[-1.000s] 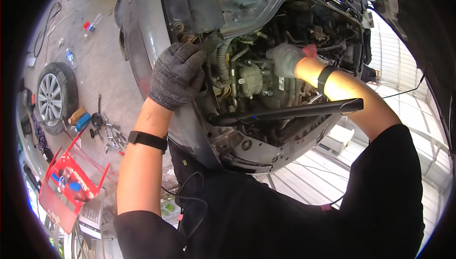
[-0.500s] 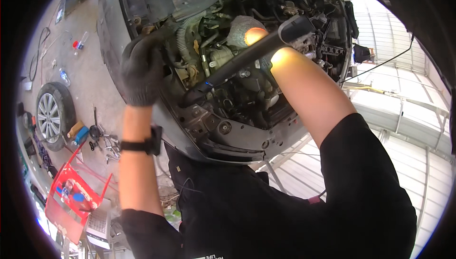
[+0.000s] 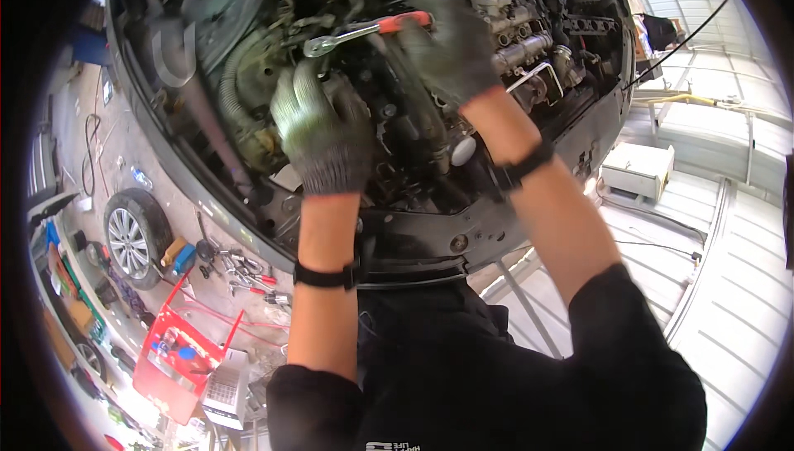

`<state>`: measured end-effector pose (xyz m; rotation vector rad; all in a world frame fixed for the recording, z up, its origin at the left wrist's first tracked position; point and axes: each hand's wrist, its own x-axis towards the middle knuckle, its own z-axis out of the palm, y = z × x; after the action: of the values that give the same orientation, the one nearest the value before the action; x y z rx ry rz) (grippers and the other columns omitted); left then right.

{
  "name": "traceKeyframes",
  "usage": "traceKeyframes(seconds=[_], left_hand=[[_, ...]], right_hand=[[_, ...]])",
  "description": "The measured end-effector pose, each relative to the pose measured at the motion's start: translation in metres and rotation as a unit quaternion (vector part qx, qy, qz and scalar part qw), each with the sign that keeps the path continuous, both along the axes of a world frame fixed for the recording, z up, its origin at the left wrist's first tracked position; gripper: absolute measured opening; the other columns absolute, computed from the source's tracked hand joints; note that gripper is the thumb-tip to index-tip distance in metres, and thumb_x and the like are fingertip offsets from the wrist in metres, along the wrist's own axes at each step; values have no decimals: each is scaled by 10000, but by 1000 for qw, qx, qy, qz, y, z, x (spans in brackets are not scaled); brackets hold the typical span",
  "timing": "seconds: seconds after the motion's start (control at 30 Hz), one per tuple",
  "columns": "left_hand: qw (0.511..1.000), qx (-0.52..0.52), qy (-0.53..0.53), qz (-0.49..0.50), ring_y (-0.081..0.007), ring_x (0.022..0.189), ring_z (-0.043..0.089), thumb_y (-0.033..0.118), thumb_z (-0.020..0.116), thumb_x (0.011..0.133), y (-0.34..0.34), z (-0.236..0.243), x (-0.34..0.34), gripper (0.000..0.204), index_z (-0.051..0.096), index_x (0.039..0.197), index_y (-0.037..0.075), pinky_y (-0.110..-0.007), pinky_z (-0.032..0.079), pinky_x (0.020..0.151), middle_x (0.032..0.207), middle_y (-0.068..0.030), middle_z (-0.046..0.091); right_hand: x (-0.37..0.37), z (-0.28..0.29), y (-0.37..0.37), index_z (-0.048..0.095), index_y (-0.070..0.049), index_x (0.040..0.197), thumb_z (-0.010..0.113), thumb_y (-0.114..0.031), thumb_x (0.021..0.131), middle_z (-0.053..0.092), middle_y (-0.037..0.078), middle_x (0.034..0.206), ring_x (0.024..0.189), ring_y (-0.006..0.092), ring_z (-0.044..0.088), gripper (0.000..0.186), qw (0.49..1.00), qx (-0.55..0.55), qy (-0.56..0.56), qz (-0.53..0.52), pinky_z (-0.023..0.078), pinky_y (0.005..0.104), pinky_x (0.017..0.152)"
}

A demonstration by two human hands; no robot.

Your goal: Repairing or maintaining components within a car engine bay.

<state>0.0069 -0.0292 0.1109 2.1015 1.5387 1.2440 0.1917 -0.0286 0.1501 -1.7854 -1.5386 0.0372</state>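
Both my hands wear dark grey knit gloves and are over the open engine bay (image 3: 397, 124) of a dark car. My right hand (image 3: 453, 45) is closed around the red handle of a ratchet wrench (image 3: 364, 35), which lies across the bay with its metal head pointing left. My left hand (image 3: 321, 124) sits just below that head, back upward and brightly lit, its fingers stretched out and nothing visible in them. Whether the fingertips touch the ratchet head, I cannot tell. A ribbed hose (image 3: 234, 87) curves left of my left hand.
A dark bar (image 3: 203, 107) with a pale U-shaped end lies along the bay's left side. On the floor at left are a wheel (image 3: 132, 240), scattered hand tools (image 3: 240, 269) and a red chair (image 3: 178, 360). A white box-like unit (image 3: 637, 170) stands at right.
The dark bar that crossed the bay is now at its left. My left hand has come into the bay. The right hand, partly hidden before, now shows with the ratchet wrench. The view has shifted.
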Motion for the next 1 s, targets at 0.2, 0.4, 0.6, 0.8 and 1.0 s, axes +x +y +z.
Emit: traceKeyframes(seconds=[0.2,0.4,0.6,0.8,1.0], left_hand=[[970,-24,234,-62,-415,1209,612,247,649,908,99,-6,61,396,651,1271,89,-505,497,1033,1273,-214,661],[898,-220,350,-148,-397,1096,675,504,556,974,117,-11,84,453,713,1170,128,-509,528,917,1130,-199,722],[922,-181,329,-94,-418,922,683,559,682,930,115,-19,57,520,756,1006,50,-485,535,836,941,-205,714],[959,-123,246,-72,-430,813,674,500,612,999,120,-39,65,484,754,929,43,-486,520,750,855,-215,695],[945,-92,302,-87,-413,927,681,509,490,1050,127,-37,60,487,724,1003,84,-536,524,822,970,-193,714]], right_hand=[[58,-79,-135,687,-44,1081,667,-101,919,709,176,1057,990,370,689,172,955,-73,114,-262,546,423,899],[61,-136,-139,657,-28,1088,668,-3,897,693,192,1087,1051,398,658,193,942,92,102,-305,536,441,944],[68,-107,-54,665,-29,1084,736,-84,882,684,188,1129,1049,378,663,221,978,72,71,-184,542,452,928],[65,-115,0,695,-32,966,694,-188,899,685,169,1021,923,393,657,169,993,91,-7,-77,539,479,821],[57,-122,3,705,-65,861,680,-186,883,690,139,896,853,378,654,126,992,91,15,-84,532,478,774]])
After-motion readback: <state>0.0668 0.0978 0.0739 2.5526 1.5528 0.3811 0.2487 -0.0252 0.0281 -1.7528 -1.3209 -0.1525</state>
